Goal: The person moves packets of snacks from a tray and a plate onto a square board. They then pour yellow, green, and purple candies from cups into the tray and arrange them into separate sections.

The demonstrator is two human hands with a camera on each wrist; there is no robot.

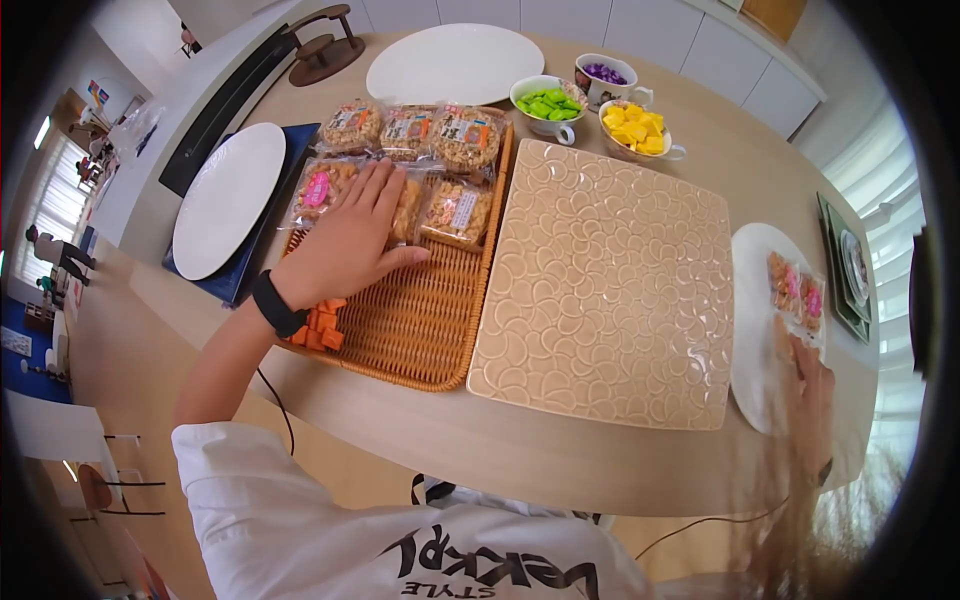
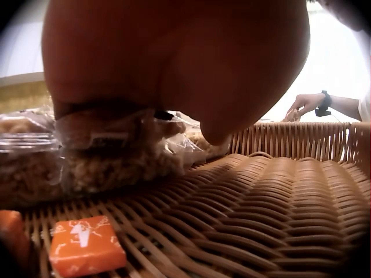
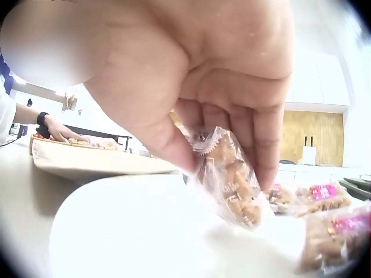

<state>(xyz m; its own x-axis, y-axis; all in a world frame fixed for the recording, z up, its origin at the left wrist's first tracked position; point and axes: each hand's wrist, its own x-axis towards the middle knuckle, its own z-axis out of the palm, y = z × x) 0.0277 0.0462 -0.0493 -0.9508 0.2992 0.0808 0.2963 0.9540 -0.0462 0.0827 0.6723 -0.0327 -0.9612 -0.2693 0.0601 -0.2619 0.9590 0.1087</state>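
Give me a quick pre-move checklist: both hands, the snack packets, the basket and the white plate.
1. Left hand flat on a snack packet in the wicker basket: ok.
2. Right hand pinches a clear packet: ok.
3. That packet over the white plate: ok.
4. Plate has bare room beside the pink-labelled packets: ok.
5. Left hand's grip closed: cannot tell.

Six snack packets (image 1: 410,170) lie in the wicker tray (image 1: 420,330), three in a back row and three in front, toward eleven o'clock. Two more packets (image 1: 797,290) sit on the white plate (image 1: 755,340) at three o'clock, one of three white plates on the counter (image 1: 560,460). One large beige square platter (image 1: 610,285) holds the centre. Three cups (image 1: 600,100) stand at twelve o'clock. A small pile of orange candies (image 1: 322,325), too bunched to count, fills the tray's corner.
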